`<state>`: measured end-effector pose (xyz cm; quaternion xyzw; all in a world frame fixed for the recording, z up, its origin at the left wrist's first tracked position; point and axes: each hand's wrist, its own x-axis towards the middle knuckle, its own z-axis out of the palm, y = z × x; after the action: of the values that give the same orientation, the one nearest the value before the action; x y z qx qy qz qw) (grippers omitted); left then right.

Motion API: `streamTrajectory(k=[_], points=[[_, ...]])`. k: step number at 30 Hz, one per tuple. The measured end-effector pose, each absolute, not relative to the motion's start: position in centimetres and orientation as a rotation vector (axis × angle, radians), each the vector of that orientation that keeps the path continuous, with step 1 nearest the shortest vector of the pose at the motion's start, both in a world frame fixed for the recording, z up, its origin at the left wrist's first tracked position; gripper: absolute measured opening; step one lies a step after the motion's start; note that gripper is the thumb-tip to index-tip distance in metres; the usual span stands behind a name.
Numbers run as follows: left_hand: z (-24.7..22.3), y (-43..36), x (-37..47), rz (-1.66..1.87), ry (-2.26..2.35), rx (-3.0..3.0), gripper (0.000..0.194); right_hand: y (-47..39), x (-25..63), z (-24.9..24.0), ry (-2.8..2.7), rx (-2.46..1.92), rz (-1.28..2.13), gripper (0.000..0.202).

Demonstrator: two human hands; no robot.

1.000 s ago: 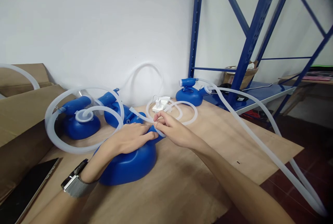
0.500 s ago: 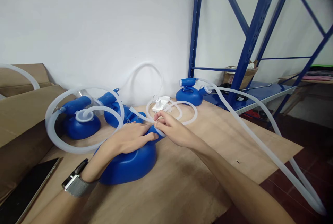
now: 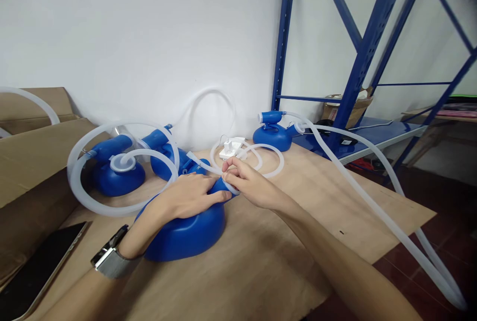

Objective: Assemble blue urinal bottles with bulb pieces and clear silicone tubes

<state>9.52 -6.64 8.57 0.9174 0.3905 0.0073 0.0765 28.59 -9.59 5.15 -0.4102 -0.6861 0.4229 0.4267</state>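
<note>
A large blue plastic container (image 3: 194, 236) lies on the wooden table, its neck pointing toward the right. Over its top and neck rests my left hand (image 3: 192, 194), fingers wrapped round it and thumb along the neck. My right hand (image 3: 244, 181) pinches at the white rim (image 3: 233, 189) on the neck's mouth, thumb and forefinger together. What exactly lies between those fingertips is hidden. A whitish hose (image 3: 206, 166) ends just behind the hands.
More blue containers (image 3: 119, 178) with coiled hoses stand at the left, and another (image 3: 274, 138) at the back right. A white power strip (image 3: 231, 149) lies behind my hands. Cardboard (image 3: 40, 157) and a dark tablet (image 3: 40, 271) are at the left; blue shelving (image 3: 352, 92) rises at the right.
The view has shifted slightly. Both hands remain at the container's neck in nearly the same pose.
</note>
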Motion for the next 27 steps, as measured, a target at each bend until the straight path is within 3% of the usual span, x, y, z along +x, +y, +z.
streamTrajectory(k=[7, 16, 27], points=[[8.54, -6.56, 9.45, 0.040, 1.162, 2.737, 0.064, -9.72, 28.57, 5.28, -1.721, -1.032, 1.030, 0.007], [8.11, -6.26, 9.50, 0.120, 1.112, 2.693, 0.051, -9.52, 28.50, 5.04, -1.687, -1.019, 1.055, 0.009], [8.35, -6.71, 10.08, 0.086, 1.185, 2.654, 0.049, -9.60, 28.58, 5.32, -1.693, -1.008, 1.073, 0.007]])
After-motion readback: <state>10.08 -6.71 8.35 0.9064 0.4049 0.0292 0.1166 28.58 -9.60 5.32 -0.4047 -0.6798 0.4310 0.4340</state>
